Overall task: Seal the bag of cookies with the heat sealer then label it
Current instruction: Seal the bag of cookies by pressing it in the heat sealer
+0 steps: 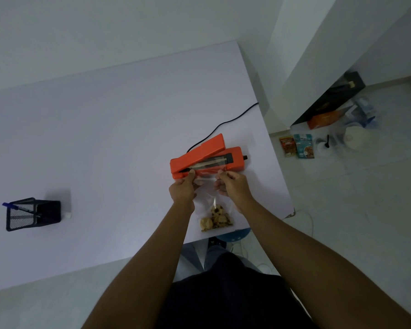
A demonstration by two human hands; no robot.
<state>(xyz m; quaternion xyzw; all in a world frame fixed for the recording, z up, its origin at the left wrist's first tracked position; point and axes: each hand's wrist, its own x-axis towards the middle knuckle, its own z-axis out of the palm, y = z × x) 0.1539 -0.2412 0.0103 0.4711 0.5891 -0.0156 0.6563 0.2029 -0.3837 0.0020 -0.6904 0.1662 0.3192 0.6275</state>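
Observation:
A clear plastic bag (205, 198) lies on the white table (105, 138), with several chocolate-chip cookies (216, 219) bunched at its near end. My left hand (182, 188) pinches the bag's left top corner and my right hand (233, 186) pinches its right top corner. The bag's open end rests across the sealing strip of the orange heat sealer (207, 157), whose lid arm is raised. No label is visible.
A black power cord (226, 125) runs from the sealer off the table's right edge. At the left stands a black mesh pen holder (32, 216) holding a blue pen, beside a small white block (67, 215). Snack packets (297, 146) and boxes lie on the floor to the right.

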